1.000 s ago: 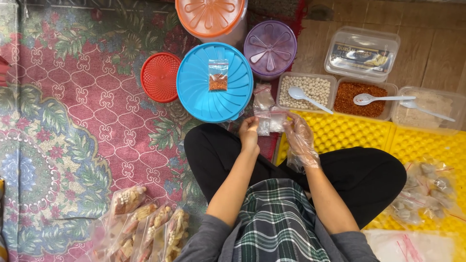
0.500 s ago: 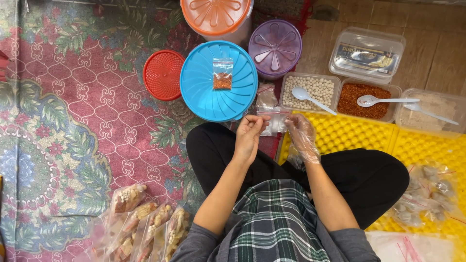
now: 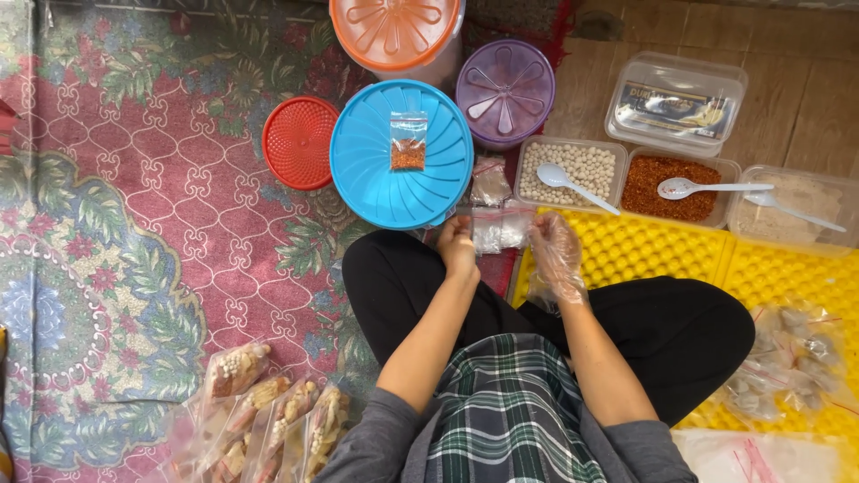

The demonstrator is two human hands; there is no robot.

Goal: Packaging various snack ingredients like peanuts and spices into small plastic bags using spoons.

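I hold a small clear zip bag [image 3: 497,229] stretched between my bare left hand [image 3: 457,245] and my right hand [image 3: 556,250], which wears a loose plastic glove, each pinching one end just above my lap. Half a second ago my left palm lay open and turned up; it has since closed onto the bag's edge, so I judge the bag is being pressed or pulled at its mouth. Just beyond lie a second small bag [image 3: 489,183], the blue lid [image 3: 362,170] bearing a chilli sachet [image 3: 408,143], and tubs of white beans [image 3: 591,165] and chilli flakes [image 3: 646,174].
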